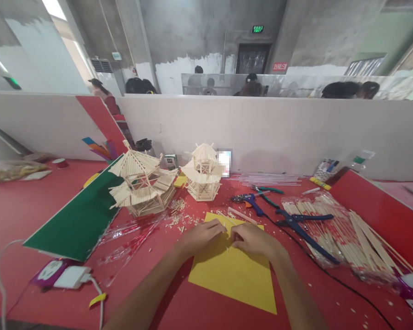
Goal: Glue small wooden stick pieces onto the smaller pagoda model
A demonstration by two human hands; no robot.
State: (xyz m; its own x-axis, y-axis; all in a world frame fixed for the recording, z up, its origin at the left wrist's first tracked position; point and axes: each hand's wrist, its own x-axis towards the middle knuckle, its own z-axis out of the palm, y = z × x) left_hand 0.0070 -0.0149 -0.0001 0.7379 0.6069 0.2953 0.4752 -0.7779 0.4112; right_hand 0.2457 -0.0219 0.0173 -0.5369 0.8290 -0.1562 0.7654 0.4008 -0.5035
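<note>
My left hand (206, 234) rests over a yellow sheet (232, 279), its fingers bent and pressed together. Facing it across a narrow gap, my right hand (253, 238) has its fingers curled in. What either hand pinches, if anything, is too small or hidden to name. Short pale stick pieces (227, 249) lie on the sheet between and near the fingertips. Beyond the hands stands a small tiered pavilion model (203, 176) built of thin wooden sticks. To its left, a larger stick pavilion (141, 183) has a pointed roof.
A blue glue gun (253, 201), green-handled pliers (270, 192) and a large blue cutter (306, 229) lie at right, beside bagged wooden sticks (316, 215). Stick offcuts (179, 213) litter the red table. A green board (75, 220) and a white plug (72, 277) are at left.
</note>
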